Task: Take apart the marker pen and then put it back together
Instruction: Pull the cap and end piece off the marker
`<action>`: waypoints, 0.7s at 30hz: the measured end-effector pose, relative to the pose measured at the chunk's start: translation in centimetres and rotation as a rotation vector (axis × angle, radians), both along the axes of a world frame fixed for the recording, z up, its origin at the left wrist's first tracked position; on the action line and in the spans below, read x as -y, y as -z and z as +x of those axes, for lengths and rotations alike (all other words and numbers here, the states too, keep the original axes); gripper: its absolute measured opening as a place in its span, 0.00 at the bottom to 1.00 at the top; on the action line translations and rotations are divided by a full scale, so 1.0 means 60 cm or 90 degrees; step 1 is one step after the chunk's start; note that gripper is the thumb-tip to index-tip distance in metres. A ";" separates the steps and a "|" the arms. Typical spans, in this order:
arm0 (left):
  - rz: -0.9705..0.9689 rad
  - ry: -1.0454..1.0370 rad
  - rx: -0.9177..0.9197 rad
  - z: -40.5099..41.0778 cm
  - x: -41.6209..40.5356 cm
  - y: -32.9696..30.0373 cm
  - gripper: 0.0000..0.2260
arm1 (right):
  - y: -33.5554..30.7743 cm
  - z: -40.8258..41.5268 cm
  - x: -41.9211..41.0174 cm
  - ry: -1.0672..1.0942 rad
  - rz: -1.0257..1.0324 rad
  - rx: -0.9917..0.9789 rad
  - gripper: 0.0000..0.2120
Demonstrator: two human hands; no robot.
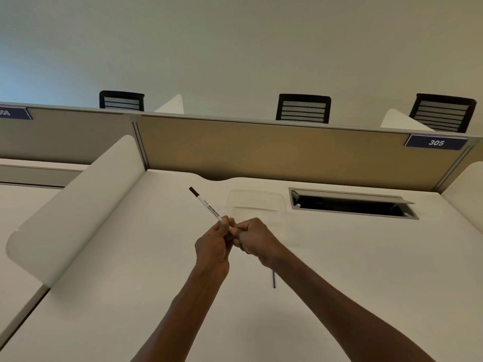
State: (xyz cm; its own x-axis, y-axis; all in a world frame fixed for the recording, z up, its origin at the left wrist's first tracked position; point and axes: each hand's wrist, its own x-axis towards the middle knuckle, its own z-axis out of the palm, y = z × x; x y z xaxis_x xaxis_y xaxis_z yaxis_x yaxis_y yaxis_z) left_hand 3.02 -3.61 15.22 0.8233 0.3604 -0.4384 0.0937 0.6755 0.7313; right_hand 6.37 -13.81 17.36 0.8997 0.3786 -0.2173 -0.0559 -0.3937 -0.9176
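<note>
Gripping the marker pen point(206, 206) at its near end, the left hand point(212, 246) has fingers curled round the white barrel, held above the table point(130, 270). Right hand point(252, 240) meets it from the other side, fingers curled tight at the same end of the pen; grip is clamped there, but what exactly sits inside the fist is hidden. Both hands touch, knuckle to knuckle.

Pen barrel angles up and away to the left, dark end point(193, 190) farthest from the hands, printed label along the white body, text too small to read.

Below the right wrist, a thin grey rod point(274, 279) lies on the table, partly covered by the forearm; cannot tell what it is.

Beyond the hands: a clear plastic tray point(254, 202) on the table, just past the pen. Right of it, a recessed cable hatch point(352, 203) with its flap open. White side divider point(78, 205) on the left. Tan partition panel point(261, 150) along the back, number plate "305" point(436, 142) at its right end. Three black mesh chair backs point(303, 108) show above the partition.
</note>
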 end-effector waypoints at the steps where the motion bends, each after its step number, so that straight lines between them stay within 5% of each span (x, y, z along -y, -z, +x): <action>1: -0.009 -0.016 0.000 0.001 0.004 -0.002 0.05 | 0.003 -0.002 -0.004 0.009 -0.043 0.063 0.15; 8: -0.016 -0.075 -0.023 0.010 0.013 -0.012 0.04 | 0.011 -0.010 -0.019 -0.025 -0.313 0.410 0.14; 11: -0.021 -0.073 -0.007 0.010 0.011 -0.012 0.06 | 0.010 -0.007 -0.020 -0.044 -0.343 0.453 0.10; 13: -0.036 -0.054 0.012 0.008 0.005 -0.010 0.07 | 0.006 -0.004 -0.017 -0.031 -0.268 0.366 0.11; 18: -0.028 0.020 0.020 -0.002 -0.002 0.006 0.08 | -0.004 0.001 0.011 0.016 0.154 -0.066 0.14; 21: -0.031 0.026 0.014 -0.012 0.003 0.015 0.09 | -0.003 -0.007 0.016 0.048 0.201 -0.188 0.15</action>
